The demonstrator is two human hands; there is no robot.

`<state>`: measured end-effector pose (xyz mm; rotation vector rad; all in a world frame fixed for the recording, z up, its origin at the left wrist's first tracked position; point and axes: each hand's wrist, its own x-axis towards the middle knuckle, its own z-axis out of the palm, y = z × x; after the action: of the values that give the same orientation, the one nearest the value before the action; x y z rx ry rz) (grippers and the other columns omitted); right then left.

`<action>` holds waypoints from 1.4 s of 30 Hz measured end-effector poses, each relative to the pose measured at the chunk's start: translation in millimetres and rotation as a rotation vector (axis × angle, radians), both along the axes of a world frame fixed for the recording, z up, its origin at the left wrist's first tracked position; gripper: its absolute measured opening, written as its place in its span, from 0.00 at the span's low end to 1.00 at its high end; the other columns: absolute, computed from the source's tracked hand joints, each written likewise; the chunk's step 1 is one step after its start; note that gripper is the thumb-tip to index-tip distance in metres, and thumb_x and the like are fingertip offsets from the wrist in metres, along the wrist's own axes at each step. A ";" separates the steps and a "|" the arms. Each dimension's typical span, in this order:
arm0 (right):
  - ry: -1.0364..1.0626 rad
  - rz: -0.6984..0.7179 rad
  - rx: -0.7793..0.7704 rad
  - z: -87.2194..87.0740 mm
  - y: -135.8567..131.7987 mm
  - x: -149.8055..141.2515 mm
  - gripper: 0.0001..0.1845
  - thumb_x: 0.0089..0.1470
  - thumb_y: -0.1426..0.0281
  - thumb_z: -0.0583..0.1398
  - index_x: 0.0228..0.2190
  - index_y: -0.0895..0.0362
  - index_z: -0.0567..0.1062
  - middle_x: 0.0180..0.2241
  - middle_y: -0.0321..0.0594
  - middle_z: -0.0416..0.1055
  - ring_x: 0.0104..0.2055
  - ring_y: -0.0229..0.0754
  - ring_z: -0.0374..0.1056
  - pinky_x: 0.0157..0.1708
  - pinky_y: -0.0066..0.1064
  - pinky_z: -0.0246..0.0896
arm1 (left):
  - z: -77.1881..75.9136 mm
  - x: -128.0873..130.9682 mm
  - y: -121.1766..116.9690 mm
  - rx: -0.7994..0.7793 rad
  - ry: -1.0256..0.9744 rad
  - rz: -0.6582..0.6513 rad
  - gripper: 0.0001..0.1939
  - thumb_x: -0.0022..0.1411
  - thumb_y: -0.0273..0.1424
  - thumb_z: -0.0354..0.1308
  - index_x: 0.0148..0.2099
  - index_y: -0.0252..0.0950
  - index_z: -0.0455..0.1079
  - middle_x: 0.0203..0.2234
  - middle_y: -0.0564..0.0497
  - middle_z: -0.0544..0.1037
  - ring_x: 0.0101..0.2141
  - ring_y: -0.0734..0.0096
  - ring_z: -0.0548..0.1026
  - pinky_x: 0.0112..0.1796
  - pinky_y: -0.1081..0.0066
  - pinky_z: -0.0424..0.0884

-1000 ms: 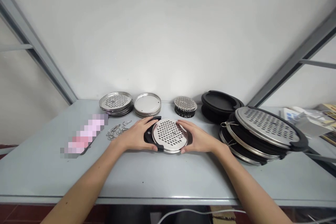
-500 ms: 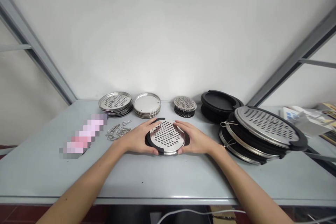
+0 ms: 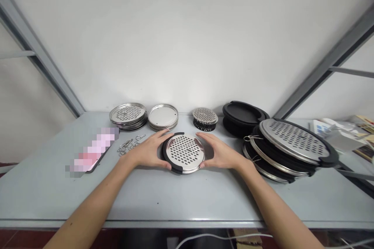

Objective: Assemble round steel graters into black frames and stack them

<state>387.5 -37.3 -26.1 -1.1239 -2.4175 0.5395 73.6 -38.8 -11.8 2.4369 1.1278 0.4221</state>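
Observation:
In the middle of the table lies a round perforated metal disc [image 3: 185,151] with a raised silver edge. A black curved rim [image 3: 168,159] wraps its left side. My left hand [image 3: 150,151] is beside that rim, fingers and thumb spread in a wide curve around it. On the other side my right hand [image 3: 220,151] curves round the disc, open, its thumb tip at or very near the metal edge. I cannot tell whether that thumb touches. Behind my left hand is a small pile of metal clips [image 3: 127,146], partly hidden by the hand.
Along the back stand a stack of perforated metal trays [image 3: 128,113], a stack of plain round lids [image 3: 163,114], small perforated discs [image 3: 205,116] and black round holders [image 3: 244,113]. Assembled pieces [image 3: 295,140] are piled at right. A phone-like item [image 3: 95,151], pixelated, lies left.
My hands have loosened from around the disc and drawn a little apart, the left one outward to the left. More of the disc's left black rim shows. The disc stays in about the same place.

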 end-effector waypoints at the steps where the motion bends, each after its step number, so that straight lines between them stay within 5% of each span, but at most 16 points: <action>1: 0.000 0.006 0.002 1.5 -0.3 0.1 0.58 0.33 0.45 0.68 0.60 0.60 0.58 0.61 0.55 0.55 0.63 0.59 0.53 0.61 0.51 0.49 | 0.1 -0.9 0.8 0.002 -0.004 0.004 0.56 0.41 0.53 0.67 0.67 0.45 0.47 0.66 0.43 0.47 0.63 0.42 0.50 0.59 0.50 0.53; 7: 0.023 0.036 0.017 1.3 -0.3 -1.7 0.54 0.35 0.46 0.68 0.58 0.59 0.61 0.59 0.54 0.60 0.60 0.59 0.57 0.59 0.51 0.52 | 7.2 4.7 0.6 0.012 -0.111 -0.088 0.54 0.41 0.51 0.69 0.67 0.44 0.49 0.62 0.46 0.60 0.60 0.50 0.60 0.59 0.56 0.57; 26: 0.163 0.030 -0.067 -6.1 1.4 -6.8 0.51 0.34 0.50 0.70 0.57 0.57 0.64 0.56 0.52 0.65 0.56 0.59 0.63 0.56 0.50 0.58 | -2.8 4.2 1.7 -0.054 -0.165 0.017 0.55 0.37 0.50 0.71 0.65 0.44 0.53 0.60 0.46 0.63 0.58 0.49 0.63 0.57 0.56 0.59; 42: 0.163 0.011 -0.054 -10.4 -0.5 -10.9 0.47 0.35 0.49 0.69 0.55 0.56 0.68 0.57 0.54 0.63 0.60 0.60 0.59 0.58 0.53 0.53 | -5.2 4.9 3.5 -0.068 -0.179 0.020 0.55 0.38 0.49 0.71 0.66 0.44 0.53 0.61 0.47 0.63 0.59 0.50 0.63 0.58 0.55 0.58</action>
<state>376.7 -37.9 -36.4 -1.0459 -2.2827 0.6769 78.5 -35.3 -17.0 2.2801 1.0736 0.5854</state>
